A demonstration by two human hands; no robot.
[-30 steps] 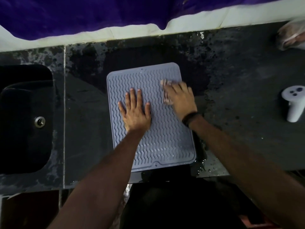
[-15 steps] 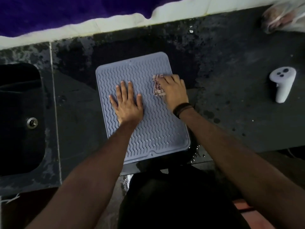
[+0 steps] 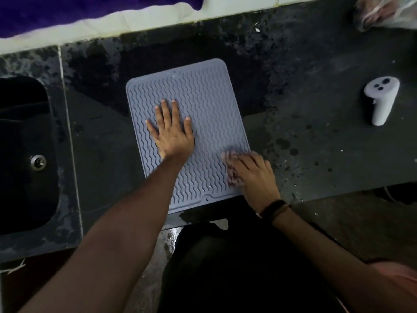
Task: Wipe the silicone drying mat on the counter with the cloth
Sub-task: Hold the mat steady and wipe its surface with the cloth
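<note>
A grey silicone drying mat with wavy ridges lies on the dark, wet counter. My left hand presses flat on the middle of the mat, fingers spread and straight. My right hand is at the mat's near right corner and holds a small pale cloth bunched under its fingers against the mat. Most of the cloth is hidden beneath that hand, and it looks blurred.
A dark sink with a metal drain is set into the counter on the left. A white hand controller lies on the counter to the right. A crumpled plastic bag sits at the far right corner. The counter's front edge runs just below the mat.
My right hand has slid the cloth from the mat's upper right part down to its near right corner. My left hand has stayed pressed on the mat.
</note>
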